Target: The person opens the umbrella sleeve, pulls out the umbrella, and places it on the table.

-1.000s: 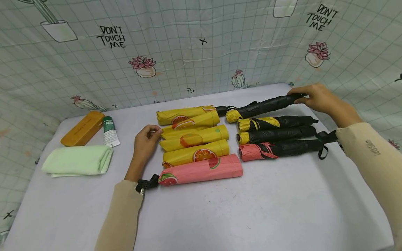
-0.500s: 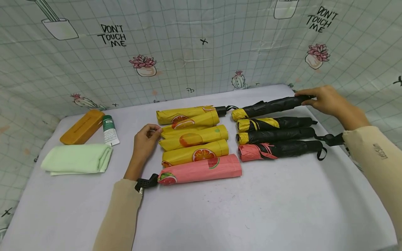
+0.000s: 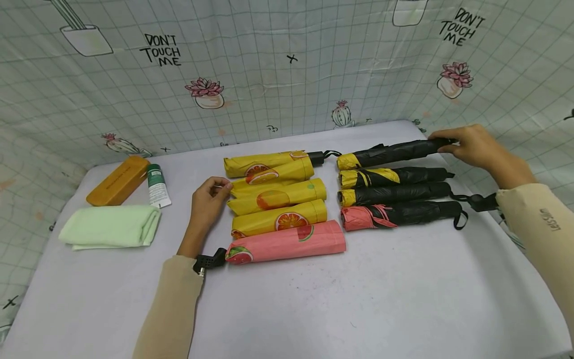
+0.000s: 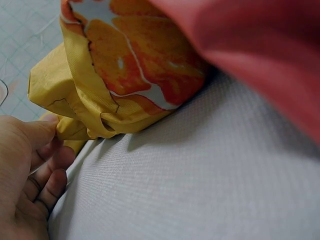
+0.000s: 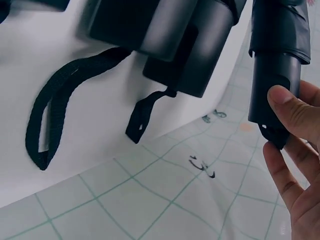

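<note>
White tabletop (image 3: 314, 309), backed by a grid-print curtain (image 3: 269, 75) with cactus motifs. Taking the pink fruit-print umbrella (image 3: 287, 243) as landmark, far to its left lie a folded green towel (image 3: 109, 227), an orange case (image 3: 117, 182) and a green-capped tube (image 3: 157, 187). Just left of it and slightly farther back, the left hand (image 3: 207, 203) rests with fingers loosely curled, thumb and fingertip touching the end of a yellow fruit-print umbrella (image 3: 275, 195), 1 of 4 stacked directly behind the landmark. To its right lie 3 black umbrellas (image 3: 399, 192) in a row. Behind these, farthest right, the right hand (image 3: 471, 145) pinches the handle of the 4th black umbrella (image 3: 390, 153) between thumb and fingers. Judged from the layout, 2 sorted rows are nearly complete; only this umbrella remains to be aligned and released.
</note>
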